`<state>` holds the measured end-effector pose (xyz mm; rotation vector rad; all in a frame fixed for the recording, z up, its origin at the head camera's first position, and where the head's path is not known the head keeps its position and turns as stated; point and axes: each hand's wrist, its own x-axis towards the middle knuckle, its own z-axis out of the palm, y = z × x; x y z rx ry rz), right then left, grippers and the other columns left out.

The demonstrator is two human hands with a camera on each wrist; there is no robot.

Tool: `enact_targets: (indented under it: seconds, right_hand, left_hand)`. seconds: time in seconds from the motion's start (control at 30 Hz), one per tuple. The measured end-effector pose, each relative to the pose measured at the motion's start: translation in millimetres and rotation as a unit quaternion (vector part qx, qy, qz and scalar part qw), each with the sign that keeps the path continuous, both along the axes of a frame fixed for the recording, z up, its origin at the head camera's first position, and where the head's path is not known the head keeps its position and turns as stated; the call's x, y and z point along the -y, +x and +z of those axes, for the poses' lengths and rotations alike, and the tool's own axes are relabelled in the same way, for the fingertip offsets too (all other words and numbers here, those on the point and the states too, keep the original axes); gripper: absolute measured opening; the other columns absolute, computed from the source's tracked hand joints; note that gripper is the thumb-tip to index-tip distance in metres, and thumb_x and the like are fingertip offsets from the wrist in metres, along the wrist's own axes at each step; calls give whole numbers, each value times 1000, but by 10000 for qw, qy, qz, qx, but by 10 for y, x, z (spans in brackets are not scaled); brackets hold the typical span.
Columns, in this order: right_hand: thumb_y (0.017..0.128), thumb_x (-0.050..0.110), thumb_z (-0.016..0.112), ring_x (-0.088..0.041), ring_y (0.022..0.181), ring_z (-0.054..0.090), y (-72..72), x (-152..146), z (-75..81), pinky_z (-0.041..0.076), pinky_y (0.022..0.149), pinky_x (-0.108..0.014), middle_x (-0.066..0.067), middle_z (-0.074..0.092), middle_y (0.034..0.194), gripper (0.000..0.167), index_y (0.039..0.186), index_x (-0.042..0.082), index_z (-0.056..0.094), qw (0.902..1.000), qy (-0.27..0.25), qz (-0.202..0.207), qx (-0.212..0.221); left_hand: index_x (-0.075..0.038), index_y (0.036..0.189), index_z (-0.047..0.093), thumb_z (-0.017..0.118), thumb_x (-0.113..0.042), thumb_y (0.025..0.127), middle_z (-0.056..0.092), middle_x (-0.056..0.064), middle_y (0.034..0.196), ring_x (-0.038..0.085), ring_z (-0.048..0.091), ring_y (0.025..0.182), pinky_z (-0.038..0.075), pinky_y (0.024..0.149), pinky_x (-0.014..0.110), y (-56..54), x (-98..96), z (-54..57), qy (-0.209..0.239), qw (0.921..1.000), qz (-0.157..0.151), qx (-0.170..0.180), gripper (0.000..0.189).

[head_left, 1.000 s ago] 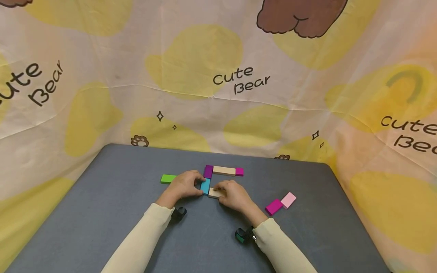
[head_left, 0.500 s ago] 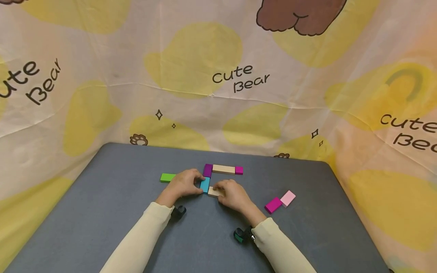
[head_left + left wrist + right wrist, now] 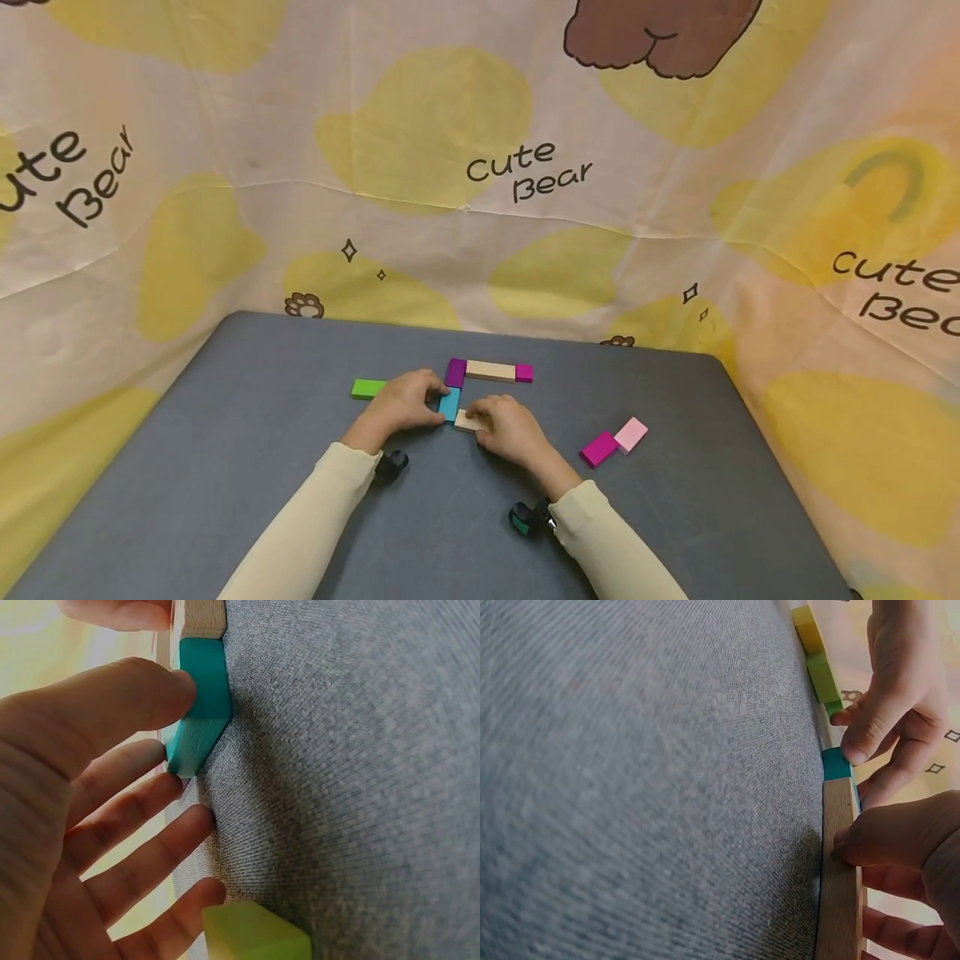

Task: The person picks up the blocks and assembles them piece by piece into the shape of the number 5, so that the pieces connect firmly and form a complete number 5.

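My left hand [image 3: 405, 402] pinches a blue block [image 3: 449, 404] with thumb and index finger, as the left wrist view shows with the turquoise-looking block [image 3: 206, 686]. My right hand [image 3: 513, 430] grips a plain wooden block [image 3: 466, 422] that lies flat on the table; its thumb presses the near side in the right wrist view, where the wooden block [image 3: 838, 892] meets the blue one end to side. Behind the blue block a purple block [image 3: 456, 372] continues the line, followed to the right by a long plain block [image 3: 491, 372] and a small magenta block [image 3: 524, 373].
A green block [image 3: 367, 389] lies left of the left hand, partly hidden by it. On the right, a magenta block [image 3: 599, 449] and a pink block [image 3: 632, 435] touch at their corners. The grey table [image 3: 225, 467] backs onto a printed cloth [image 3: 420, 125].
Both hands stay on the same blocks with hardly any movement. The head view shifts very slightly, and the blocks keep their arrangement.
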<state>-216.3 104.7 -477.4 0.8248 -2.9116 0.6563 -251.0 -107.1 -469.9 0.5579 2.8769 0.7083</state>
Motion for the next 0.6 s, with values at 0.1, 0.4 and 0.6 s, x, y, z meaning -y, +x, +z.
enact_targets:
  seconds: [0.1, 0.4, 0.6]
  right_hand:
    - [77, 10, 72, -16, 85, 57, 9, 7, 7, 49, 72, -31, 0, 70, 101, 26, 102, 17, 72, 10000, 19, -25, -17]
    - [77, 10, 72, -15, 78, 52, 23, 29, 7, 43, 64, -28, 0, 68, 96, 28, 103, 18, 72, 9998, 82, -145, -79]
    - [76, 10, 72, -16, 81, 54, 31, 34, 2, 45, 65, -29, -1, 69, 99, 29, 104, 18, 72, 9997, 98, -171, -123]
  left_hand:
    - [-15, 111, 72, 82, -29, 73, 66, -3, 106, 12, 57, 86, 50, 80, 34, 6, -7, 17, 10, 10000, -10, -6, 42]
    - [-15, 111, 72, 82, -28, 73, 66, -2, 107, 13, 58, 90, 51, 83, 35, 2, -10, 11, 1, 10000, 10, 11, 41]
    - [-15, 113, 72, 81, -29, 74, 66, 0, 113, 17, 60, 98, 51, 88, 38, -1, -10, 0, 9, 10000, 40, 71, 42]
